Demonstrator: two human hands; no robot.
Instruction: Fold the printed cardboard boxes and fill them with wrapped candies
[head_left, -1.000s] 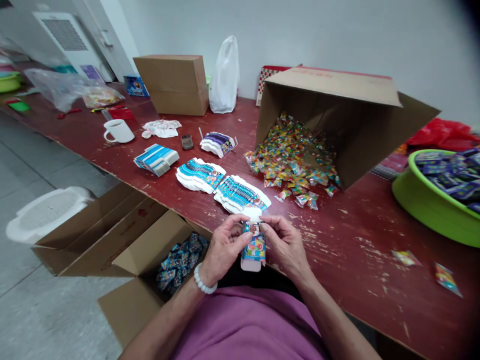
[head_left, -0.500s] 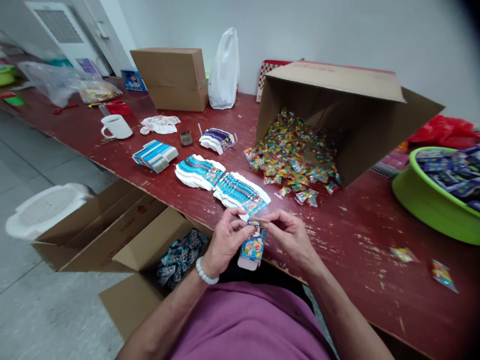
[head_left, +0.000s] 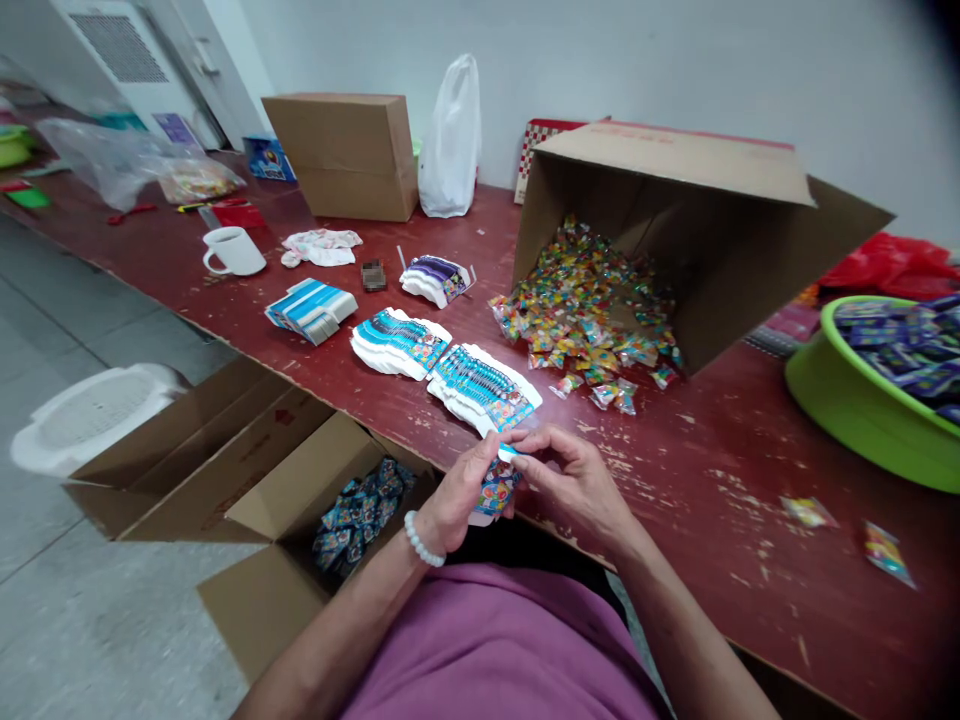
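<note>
Left hand [head_left: 459, 492]: fingers clamping around a small printed carton [head_left: 495, 487] at the table's [head_left: 720, 470] near edge
Right hand [head_left: 571, 480]: fingertips pinching together on the carton's top flap
Just beyond: fanned flat cartons [head_left: 484, 388]

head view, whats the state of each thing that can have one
small box, held by left hand and right hand, top flap pinched
big carton, on its side, open, candy spilling out
floor carton, open, blue packs inside
brown box, closed
mug, upright
basin, heaped full

Card stacks [head_left: 480, 385] lie left of the tipped carton [head_left: 675, 165], basin [head_left: 840, 405] farther right
</note>
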